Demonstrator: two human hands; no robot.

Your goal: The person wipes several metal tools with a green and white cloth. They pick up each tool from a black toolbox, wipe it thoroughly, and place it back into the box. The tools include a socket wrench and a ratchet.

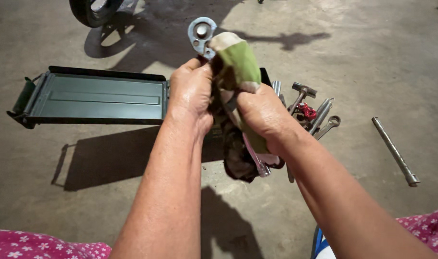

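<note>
My left hand [190, 96] grips a metal ratchet wrench just below its round head [201, 33], which sticks up above my fingers. My right hand [264, 117] is closed around a dirty green and white rag [238, 60] wrapped over the wrench's handle. The chrome end of the handle [257, 160] pokes out below my right hand, with a dark part of the rag hanging beside it. Both hands are held up above the concrete floor.
A dark green metal box lid [96, 96] lies open on the floor to the left. Several wrenches and a small hammer [303, 91] lie in a heap at right, and a long steel bar [395, 151] farther right. A tyre [92, 12] shows at the top left.
</note>
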